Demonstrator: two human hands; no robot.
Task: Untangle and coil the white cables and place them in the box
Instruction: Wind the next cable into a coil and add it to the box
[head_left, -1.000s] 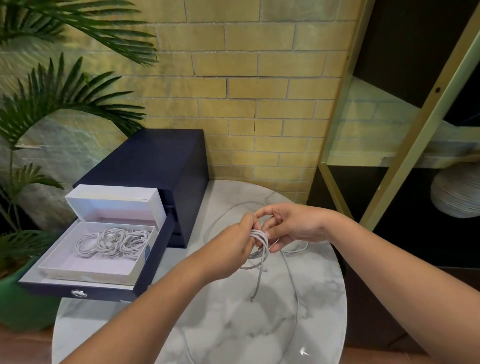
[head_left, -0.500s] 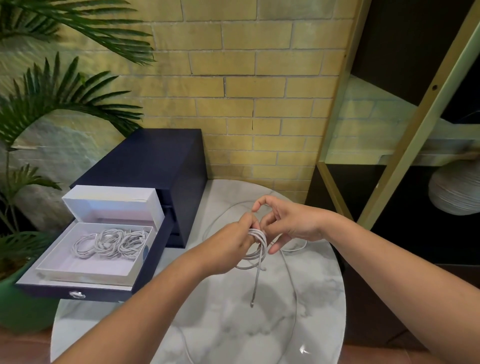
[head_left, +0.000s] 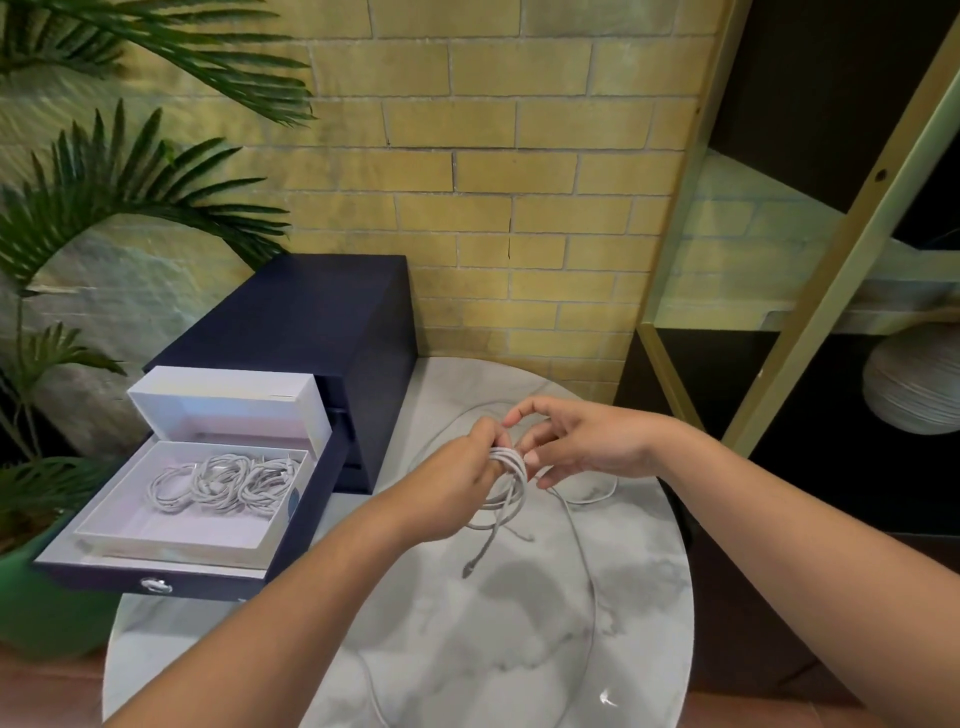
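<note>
Nearest the camera, the loose run of the white cable (head_left: 589, 582) is trailing in a wide curve over the marble table (head_left: 519, 665). It is lying limp and flat, so I judge it light, soft and easily bent, likely to slither and spring open if the loops are let go. One plug end (head_left: 470, 569) is hanging down from the bundle, just above the table.

Further in, the left hand (head_left: 457, 483) is gripping the part-made coil (head_left: 511, 491), fingers curled round the gathered loops. That bunched spot looks the best place to hold it, with the free strand guided in close beside it. The right hand (head_left: 587, 447) is hovering at the coil with bent fingers and forefinger arched. Whether it is pinching the strand I cannot tell.

The cable is looking thin, pale grey-white and matt, its loops roughly even.

Beyond, to the left, the white box (head_left: 171, 525) is sitting open in a dark drawer (head_left: 156, 571), and several coiled cables (head_left: 223, 480) are lying inside it.
</note>
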